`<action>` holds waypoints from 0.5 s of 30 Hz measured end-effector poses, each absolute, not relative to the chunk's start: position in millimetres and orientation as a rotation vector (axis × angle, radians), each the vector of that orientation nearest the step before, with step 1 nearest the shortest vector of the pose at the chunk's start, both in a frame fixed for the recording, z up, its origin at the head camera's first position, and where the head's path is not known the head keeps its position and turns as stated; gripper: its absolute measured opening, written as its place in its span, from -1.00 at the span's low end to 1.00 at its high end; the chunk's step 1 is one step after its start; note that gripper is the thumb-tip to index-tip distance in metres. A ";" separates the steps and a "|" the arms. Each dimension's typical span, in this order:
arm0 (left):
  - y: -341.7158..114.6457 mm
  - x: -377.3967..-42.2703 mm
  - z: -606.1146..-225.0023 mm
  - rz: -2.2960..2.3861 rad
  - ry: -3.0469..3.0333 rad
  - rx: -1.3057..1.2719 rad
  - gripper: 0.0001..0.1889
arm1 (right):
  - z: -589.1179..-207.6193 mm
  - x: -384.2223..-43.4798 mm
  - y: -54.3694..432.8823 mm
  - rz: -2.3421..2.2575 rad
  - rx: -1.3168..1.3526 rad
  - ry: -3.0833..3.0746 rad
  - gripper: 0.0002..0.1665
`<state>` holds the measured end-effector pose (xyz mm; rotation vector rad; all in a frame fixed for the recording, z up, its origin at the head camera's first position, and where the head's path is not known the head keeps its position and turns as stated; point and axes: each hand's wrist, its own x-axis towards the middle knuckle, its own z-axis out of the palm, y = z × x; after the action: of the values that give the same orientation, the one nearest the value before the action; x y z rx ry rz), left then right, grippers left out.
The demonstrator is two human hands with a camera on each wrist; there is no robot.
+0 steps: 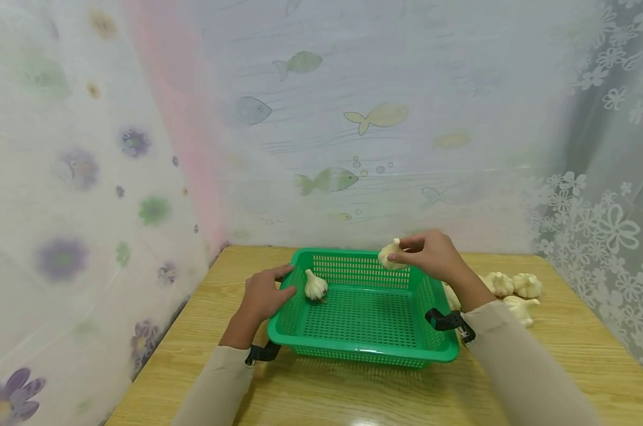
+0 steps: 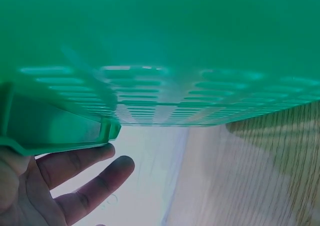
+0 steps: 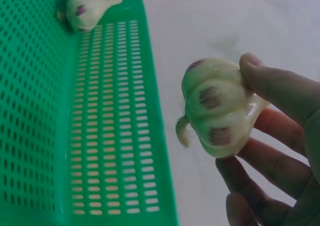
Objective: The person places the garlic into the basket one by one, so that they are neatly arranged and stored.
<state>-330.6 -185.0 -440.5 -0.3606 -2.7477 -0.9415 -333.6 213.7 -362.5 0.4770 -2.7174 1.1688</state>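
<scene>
A garlic bulb (image 1: 390, 255) is pinched between the thumb and fingers of my right hand (image 1: 433, 255), above the back right part of a green plastic basket (image 1: 364, 355). In the right wrist view this bulb (image 3: 217, 108) shows purplish patches and a tuft of roots. My left hand (image 1: 262, 294) holds the basket's left rim, thumb over the top edge. Below that rim, the left wrist view shows two extended, spread fingers (image 2: 95, 193). Another garlic bulb (image 1: 316, 287) sits inside the basket near its back left corner.
Several more garlic bulbs (image 1: 527, 286) lie on the wooden table (image 1: 571, 355) to the right of the basket, partly hidden by my right forearm. A fish-patterned sheet (image 1: 385, 195) hangs behind the table, with flowered curtains (image 1: 76, 236) on either side.
</scene>
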 end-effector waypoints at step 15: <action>-183.9 -331.8 -441.5 -0.948 -2.742 -0.370 -0.45 | -377.4 -359.0 172.1 1.111 0.530 -2.824 -0.48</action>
<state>-331.8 -183.9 -441.5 -0.3701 -2.7419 -0.9482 -359.0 172.1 -377.4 0.5297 -2.8243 1.1115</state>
